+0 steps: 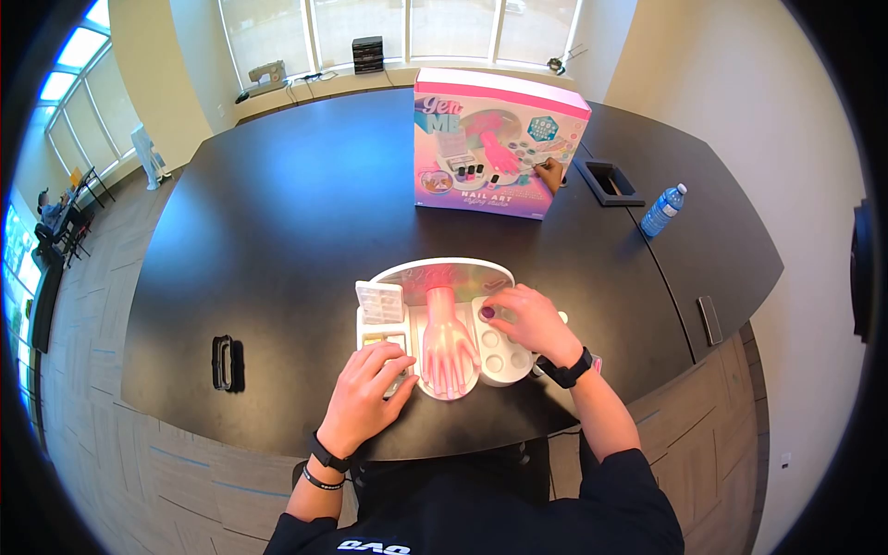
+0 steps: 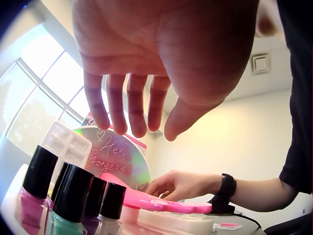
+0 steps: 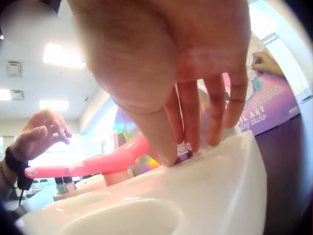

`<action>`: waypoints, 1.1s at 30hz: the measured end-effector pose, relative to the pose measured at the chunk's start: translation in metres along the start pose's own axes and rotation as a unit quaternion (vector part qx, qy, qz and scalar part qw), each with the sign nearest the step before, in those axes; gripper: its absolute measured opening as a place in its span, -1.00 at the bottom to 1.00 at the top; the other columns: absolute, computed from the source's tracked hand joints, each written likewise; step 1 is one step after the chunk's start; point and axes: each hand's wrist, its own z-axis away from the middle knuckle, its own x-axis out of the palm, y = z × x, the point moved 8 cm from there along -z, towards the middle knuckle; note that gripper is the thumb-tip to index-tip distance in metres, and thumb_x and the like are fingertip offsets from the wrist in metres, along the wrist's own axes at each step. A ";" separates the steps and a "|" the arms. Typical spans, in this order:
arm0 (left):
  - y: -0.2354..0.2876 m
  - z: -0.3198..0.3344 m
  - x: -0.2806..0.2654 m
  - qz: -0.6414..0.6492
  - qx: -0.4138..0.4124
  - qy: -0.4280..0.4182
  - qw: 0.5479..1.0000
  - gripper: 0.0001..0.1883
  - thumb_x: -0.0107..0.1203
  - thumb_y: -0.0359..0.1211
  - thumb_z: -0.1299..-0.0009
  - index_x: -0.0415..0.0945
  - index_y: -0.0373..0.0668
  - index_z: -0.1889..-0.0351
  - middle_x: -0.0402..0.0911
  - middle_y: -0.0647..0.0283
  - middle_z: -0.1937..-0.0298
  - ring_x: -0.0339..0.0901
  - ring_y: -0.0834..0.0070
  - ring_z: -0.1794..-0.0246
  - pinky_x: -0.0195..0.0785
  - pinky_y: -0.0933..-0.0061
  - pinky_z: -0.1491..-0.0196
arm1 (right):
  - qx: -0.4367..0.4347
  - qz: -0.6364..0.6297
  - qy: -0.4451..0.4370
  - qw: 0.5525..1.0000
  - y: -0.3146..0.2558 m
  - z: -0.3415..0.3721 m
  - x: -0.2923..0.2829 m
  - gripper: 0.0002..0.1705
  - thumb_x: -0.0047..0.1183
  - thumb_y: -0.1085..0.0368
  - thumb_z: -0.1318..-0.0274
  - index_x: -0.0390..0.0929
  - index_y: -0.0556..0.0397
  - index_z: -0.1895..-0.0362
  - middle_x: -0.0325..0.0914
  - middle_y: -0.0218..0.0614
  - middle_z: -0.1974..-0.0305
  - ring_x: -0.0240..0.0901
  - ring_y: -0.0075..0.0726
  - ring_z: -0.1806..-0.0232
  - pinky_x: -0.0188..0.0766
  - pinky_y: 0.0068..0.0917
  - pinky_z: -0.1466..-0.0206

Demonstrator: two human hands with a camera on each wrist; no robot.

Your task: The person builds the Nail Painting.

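Note:
Between my hands stands a white nail art station with a pink model hand (image 1: 449, 342), palm down, before a curved shiny mirror (image 2: 115, 154) lettered "Hello Gorgeous". My right hand (image 1: 536, 326) pinches a small purple glitter pot (image 3: 184, 152) between thumb and fingertips, at the far end of the white panel of round wells (image 1: 494, 363). My left hand (image 1: 368, 393) hovers with relaxed fingers over the station's left side, holding nothing. Below it in the left wrist view are several nail polish bottles (image 2: 73, 196) with black caps. A lidded compartment box (image 1: 380, 301) stands behind them.
The nail art box (image 1: 490, 148) stands upright behind the station. To its right are a black table insert (image 1: 610, 182), a water bottle (image 1: 663, 211) and a phone (image 1: 709, 320). A black frame-like object (image 1: 222, 363) lies at the left.

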 end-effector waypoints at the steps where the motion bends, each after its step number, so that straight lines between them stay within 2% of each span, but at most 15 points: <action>1: 0.000 0.000 0.000 0.000 0.000 0.000 1.000 -0.68 0.51 -0.48 -0.29 0.71 -0.21 0.01 0.74 0.12 -0.03 0.70 0.06 -0.10 0.59 0.09 -0.19 | 0.000 0.000 0.001 1.000 0.000 0.000 0.001 -0.79 0.41 0.21 -0.25 0.80 -0.10 0.05 0.80 -0.26 0.09 0.66 0.02 -0.01 0.62 -0.08 -0.12; 19: 0.001 -0.001 -0.001 -0.005 0.002 -0.006 1.000 -0.70 0.49 -0.48 -0.30 0.70 -0.21 0.03 0.74 0.14 -0.02 0.70 0.07 -0.07 0.59 0.10 -0.17 | 0.005 -0.001 -0.006 1.000 0.003 0.001 0.004 -0.87 0.37 0.24 -0.28 0.81 -0.10 0.11 0.81 -0.30 0.11 0.68 0.00 -0.01 0.64 -0.06 -0.09; 28: 0.003 0.000 -0.003 -0.007 0.001 0.000 1.000 -0.69 0.49 -0.48 -0.30 0.71 -0.21 0.01 0.74 0.15 -0.02 0.69 0.07 -0.09 0.59 0.10 -0.17 | 0.008 0.003 -0.014 1.000 -0.004 0.005 -0.011 -0.81 0.36 0.25 -0.29 0.79 -0.12 0.03 0.80 -0.28 0.05 0.69 0.00 -0.04 0.65 -0.07 -0.13; 31: 0.002 0.001 -0.006 -0.009 -0.003 0.001 1.000 -0.68 0.50 -0.49 -0.30 0.72 -0.19 0.00 0.74 0.15 -0.03 0.69 0.07 -0.10 0.58 0.09 -0.19 | 0.032 0.009 0.009 0.999 0.010 0.011 -0.030 -0.78 0.35 0.27 -0.27 0.80 -0.10 0.01 0.79 -0.28 0.03 0.70 -0.01 -0.05 0.65 -0.09 -0.15; 33: 0.000 0.001 -0.007 -0.016 -0.005 0.005 1.000 -0.67 0.51 -0.49 -0.29 0.73 -0.18 -0.01 0.74 0.16 -0.03 0.68 0.08 -0.11 0.57 0.09 -0.20 | 0.090 -0.003 -0.008 0.996 0.027 0.014 -0.039 -0.73 0.35 0.29 -0.24 0.80 -0.07 -0.03 0.79 -0.27 0.00 0.71 0.00 -0.06 0.65 -0.10 -0.16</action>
